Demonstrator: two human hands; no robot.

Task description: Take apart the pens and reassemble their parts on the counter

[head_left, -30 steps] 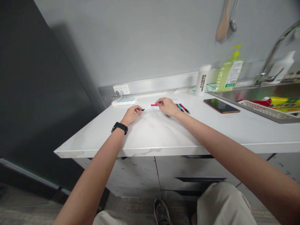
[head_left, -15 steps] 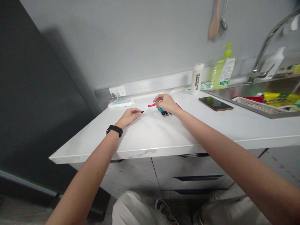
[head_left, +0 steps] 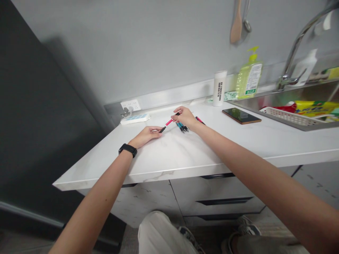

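Note:
My left hand, with a black watch on its wrist, pinches the black grip section of a pen. My right hand has its fingers closed on the pen's red barrel. The two parts are almost in line, with a small pale bit showing between them; whether they are joined I cannot tell. Below my right hand, several teal-and-black pens lie on the white countertop. Partly behind that hand is a red-and-black pen.
A power strip lies at the back left by a wall socket. To the right are a phone, a white bottle, a yellow-green pump bottle and the sink with a white perforated basket.
The red barrel has come down close to the black grip section, covering the white refill seen between them before. The pen now tilts more steeply. The camera view has shifted slightly.

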